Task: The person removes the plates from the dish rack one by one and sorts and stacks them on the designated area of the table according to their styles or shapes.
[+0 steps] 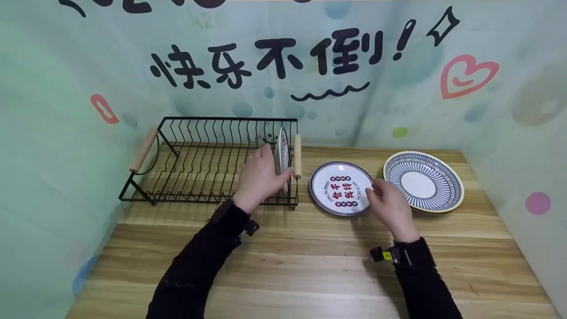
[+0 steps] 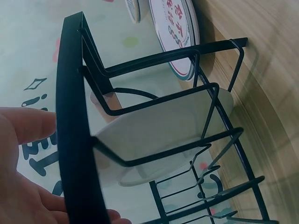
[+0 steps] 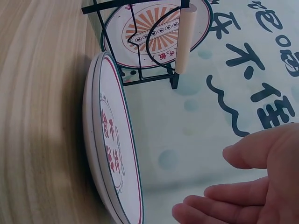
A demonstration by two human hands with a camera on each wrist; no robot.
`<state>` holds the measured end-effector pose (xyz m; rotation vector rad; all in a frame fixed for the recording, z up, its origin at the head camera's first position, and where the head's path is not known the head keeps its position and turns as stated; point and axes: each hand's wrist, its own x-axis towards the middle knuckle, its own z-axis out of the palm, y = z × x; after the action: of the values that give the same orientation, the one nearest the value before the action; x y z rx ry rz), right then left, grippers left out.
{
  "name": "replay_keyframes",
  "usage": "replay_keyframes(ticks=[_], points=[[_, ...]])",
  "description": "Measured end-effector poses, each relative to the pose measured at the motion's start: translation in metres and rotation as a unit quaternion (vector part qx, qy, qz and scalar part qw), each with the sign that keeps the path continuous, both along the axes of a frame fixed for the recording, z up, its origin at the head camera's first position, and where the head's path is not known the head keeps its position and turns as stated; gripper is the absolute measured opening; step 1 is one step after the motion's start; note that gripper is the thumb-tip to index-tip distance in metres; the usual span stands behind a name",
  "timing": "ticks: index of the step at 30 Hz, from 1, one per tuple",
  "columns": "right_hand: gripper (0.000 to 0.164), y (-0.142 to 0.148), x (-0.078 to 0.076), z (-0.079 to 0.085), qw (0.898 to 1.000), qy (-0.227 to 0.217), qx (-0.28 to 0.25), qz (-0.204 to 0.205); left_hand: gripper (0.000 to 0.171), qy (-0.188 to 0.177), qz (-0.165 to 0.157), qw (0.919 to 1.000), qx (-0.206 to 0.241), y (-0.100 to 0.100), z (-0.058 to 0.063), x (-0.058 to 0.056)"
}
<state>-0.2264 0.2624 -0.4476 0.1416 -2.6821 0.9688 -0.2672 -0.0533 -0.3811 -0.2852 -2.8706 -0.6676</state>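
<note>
A round plate point(image 3: 152, 35) with an orange sunburst pattern stands on edge between the wires at the right end of a black dish rack point(image 1: 230, 146). Beside it is my left hand point(image 1: 260, 175), thumb apart from the fingers. The left wrist view shows the plate's pale back point(image 2: 154, 135) behind the rack wires, with the left thumb point(image 2: 32, 125) outside its outline. Right of the rack lies a small stack of white plates point(image 1: 341, 208) with red characters. My right hand point(image 1: 392, 206) hovers at the stack's right edge, fingers extended and holding nothing.
At the right lies a blue-and-white patterned bowl point(image 1: 418, 184), close to my right hand. The rack has wooden handles point(image 1: 297, 155) at its ends. Everything stands on a wooden table point(image 1: 292, 266), with a printed cloth point(image 1: 336, 110) behind and at the sides.
</note>
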Motion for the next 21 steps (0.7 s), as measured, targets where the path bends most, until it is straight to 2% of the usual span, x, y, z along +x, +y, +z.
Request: replay_keyframes(ticks=[8, 16, 21], points=[[0.038, -0.005, 0.0, -0.001, 0.997, 0.069, 0.013, 0.024, 0.085, -0.016, 0.004, 0.9998, -0.009, 0.003, 0.0, -0.002], [0.04, -0.01, -0.001, -0.002, 0.992, 0.118, 0.019, 0.04, 0.084, -0.021, 0.011, 0.9997, -0.007, 0.006, -0.002, -0.002], [0.044, -0.011, -0.002, -0.005, 0.988, 0.147, 0.02, 0.049, 0.066, -0.018, -0.003, 0.9997, 0.019, 0.006, -0.005, -0.004]])
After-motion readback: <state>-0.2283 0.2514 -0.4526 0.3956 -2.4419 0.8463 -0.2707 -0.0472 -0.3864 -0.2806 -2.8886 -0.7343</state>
